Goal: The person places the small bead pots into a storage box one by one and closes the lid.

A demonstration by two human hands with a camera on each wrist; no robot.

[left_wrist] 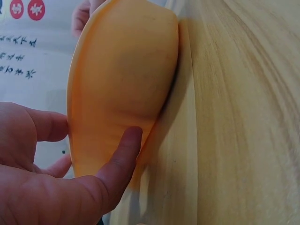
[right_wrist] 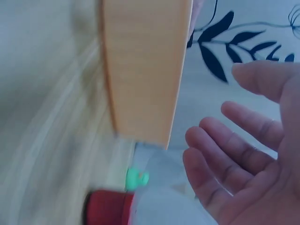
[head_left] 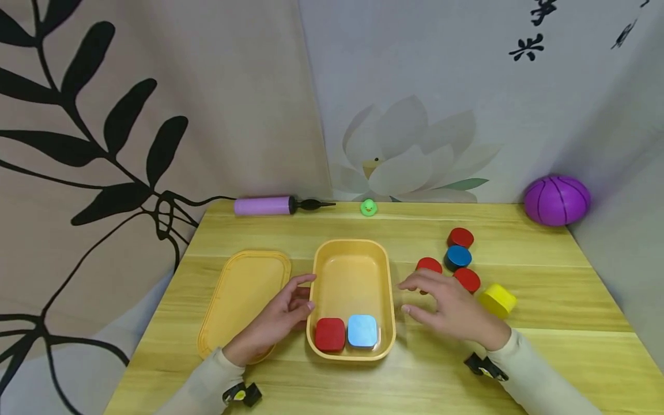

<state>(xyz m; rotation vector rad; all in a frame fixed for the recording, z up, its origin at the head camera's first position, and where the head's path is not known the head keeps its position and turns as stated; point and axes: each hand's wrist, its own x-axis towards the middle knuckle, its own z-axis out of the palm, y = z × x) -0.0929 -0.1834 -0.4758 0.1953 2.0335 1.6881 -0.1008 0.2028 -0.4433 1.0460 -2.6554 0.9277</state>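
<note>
A yellow-orange plastic box stands without its lid on the wooden table. In its near end lie a red block and a light blue block, side by side. My left hand touches the box's left side; the left wrist view shows relaxed fingers against its outer wall. To the right of the box, my right hand hovers with loosely bent fingers and nothing in them. A red block is partly hidden behind that hand, and another red block lies just beyond it.
Farther right are a third loose red block, a dark blue block and a yellow block. The matching lid lies left of the box. Along the back sit a purple pump, a green duck and a purple ball.
</note>
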